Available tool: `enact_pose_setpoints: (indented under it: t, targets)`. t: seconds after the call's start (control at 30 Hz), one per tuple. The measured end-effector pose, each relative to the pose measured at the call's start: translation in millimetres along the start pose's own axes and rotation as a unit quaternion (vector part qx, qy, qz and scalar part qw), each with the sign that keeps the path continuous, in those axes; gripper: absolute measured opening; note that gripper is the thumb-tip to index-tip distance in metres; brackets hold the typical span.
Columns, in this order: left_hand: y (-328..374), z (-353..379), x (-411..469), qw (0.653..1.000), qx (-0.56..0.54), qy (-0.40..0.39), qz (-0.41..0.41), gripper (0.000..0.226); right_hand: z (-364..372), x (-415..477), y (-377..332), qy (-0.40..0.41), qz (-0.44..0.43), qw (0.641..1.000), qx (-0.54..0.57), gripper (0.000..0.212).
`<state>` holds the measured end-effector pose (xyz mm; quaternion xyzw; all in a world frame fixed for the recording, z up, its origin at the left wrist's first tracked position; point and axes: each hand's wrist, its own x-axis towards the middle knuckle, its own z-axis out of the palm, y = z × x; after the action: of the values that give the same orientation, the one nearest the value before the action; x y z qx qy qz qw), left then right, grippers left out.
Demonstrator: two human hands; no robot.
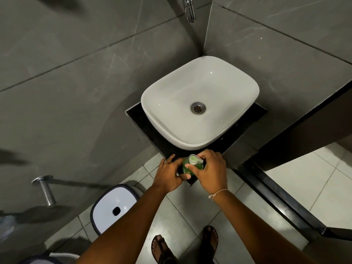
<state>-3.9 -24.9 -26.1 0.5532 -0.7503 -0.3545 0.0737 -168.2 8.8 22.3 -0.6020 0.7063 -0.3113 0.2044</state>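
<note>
A small green soap bottle (187,167) with a clear pump top stands on the near corner of the black counter (139,121), in front of the white basin (200,103). My left hand (169,175) grips the bottle's lower body from the left, thumb curled round its base. My right hand (209,170) holds the pump top from the right, fingers wrapped over it. A thin string bracelet circles my right wrist. Much of the bottle is hidden behind my fingers.
A chrome tap (190,12) juts from the grey tiled wall above the basin. A white bin with a dark rim (112,206) stands on the floor at the left. A chrome wall holder (45,189) sticks out further left. My sandalled feet (182,244) stand on pale tiles.
</note>
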Motion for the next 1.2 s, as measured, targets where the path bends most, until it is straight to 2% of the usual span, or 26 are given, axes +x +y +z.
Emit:
enact_pose_setpoints:
  t: [0.1,0.37,0.63,0.73,0.9,1.07,1.13,1.2]
  targets:
    - [1,-1,-1,1.0,-0.003,-0.002,0.0,0.065,-3,-3,6,-0.031,-0.019,0.999,0.03,0.047]
    - [1,-1,3,1.0,-0.013,-0.009,-0.002,0.063,0,10,13,-0.054,-0.004,0.996,0.071,0.038]
    - [-2,0,4,1.0,-0.002,-0.008,0.004,0.064,-16,26,19,-0.106,-0.079,0.991,0.016,0.041]
    - [-1,0,4,1.0,0.003,-0.009,0.004,0.063,-15,23,17,-0.093,-0.074,0.993,0.006,0.04]
    - [0,-1,4,1.0,0.005,-0.009,0.004,0.062,-7,8,9,-0.02,-0.065,0.998,-0.006,0.036]
    - [0,-2,3,1.0,0.006,-0.011,0.002,0.063,1,1,7,0.016,-0.014,1.0,0.02,0.027]
    - [-1,-2,3,1.0,0.001,-0.014,-0.002,0.064,2,4,10,-0.005,-0.011,0.999,0.041,0.03]
    - [-1,-3,3,1.0,-0.004,-0.014,-0.004,0.063,-2,12,13,-0.061,-0.026,0.997,0.042,0.035]
